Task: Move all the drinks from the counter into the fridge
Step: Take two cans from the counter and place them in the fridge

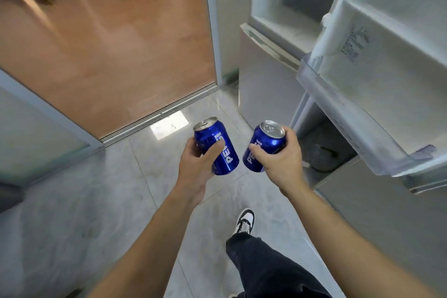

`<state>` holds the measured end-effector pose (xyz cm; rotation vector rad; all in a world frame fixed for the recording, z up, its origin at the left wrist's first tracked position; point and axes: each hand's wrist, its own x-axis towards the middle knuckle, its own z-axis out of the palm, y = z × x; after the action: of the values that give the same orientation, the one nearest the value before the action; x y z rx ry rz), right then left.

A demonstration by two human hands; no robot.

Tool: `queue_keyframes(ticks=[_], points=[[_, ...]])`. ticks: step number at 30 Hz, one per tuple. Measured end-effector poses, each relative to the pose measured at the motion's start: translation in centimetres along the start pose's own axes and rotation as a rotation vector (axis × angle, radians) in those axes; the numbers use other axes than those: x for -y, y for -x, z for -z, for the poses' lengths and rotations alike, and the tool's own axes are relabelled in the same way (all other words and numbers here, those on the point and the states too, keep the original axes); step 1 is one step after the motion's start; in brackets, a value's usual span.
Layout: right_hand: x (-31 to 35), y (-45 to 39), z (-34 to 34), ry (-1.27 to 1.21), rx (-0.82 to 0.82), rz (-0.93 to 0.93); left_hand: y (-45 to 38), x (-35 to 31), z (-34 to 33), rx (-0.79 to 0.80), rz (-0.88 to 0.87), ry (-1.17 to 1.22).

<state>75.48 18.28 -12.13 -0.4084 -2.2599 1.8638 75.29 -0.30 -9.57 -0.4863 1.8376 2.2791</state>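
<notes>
The person's dark trouser leg point(266, 266) and a black-and-white shoe point(244, 221) are stepping over the pale tiled floor point(96, 213), and above them both forearms are reaching forward. The left hand point(196, 164) is gripping one blue Pepsi can point(219, 147) with thumb and fingers curled round its body, and the right hand point(281, 155) is gripping a second blue can point(262, 146) in the same way; the two cans are near each other but not touching, both tilted a little, tops unopened as far as I can see. They are hanging over the floor, not yet in the fridge point(285, 7), which is standing open at the upper right. To do this step well, I think the person should bring the cans upright and set them down one at a time — the right one first, since it is nearer. The door shelf point(358, 128) along the open door's lower edge is showing nothing inside, and the visible part of the inner compartment is also looking bare, though its deep corners are blurred.
</notes>
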Motion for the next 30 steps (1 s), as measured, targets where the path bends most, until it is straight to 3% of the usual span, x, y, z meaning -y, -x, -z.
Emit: queue_keyframes(ticks=[8, 15, 22, 30], points=[[2.5, -13.3, -5.5, -0.046, 0.001, -0.023, -13.1, -6.3, -0.3, -0.059, 0.021, -0.089], [4.4, -22.5, -6.9, -0.003, -0.047, 0.012, -23.3, -9.7, -3.1, 0.011, 0.020, -0.119], [4.7, -30.3, -7.6, 0.049, -0.197, -0.005, -33.9, -12.5, -6.8, 0.184, 0.003, -0.132], [8.1, -39.8, -9.7, 0.083, -0.475, 0.013, -46.4, -18.9, -11.1, 0.457, -0.075, -0.197]])
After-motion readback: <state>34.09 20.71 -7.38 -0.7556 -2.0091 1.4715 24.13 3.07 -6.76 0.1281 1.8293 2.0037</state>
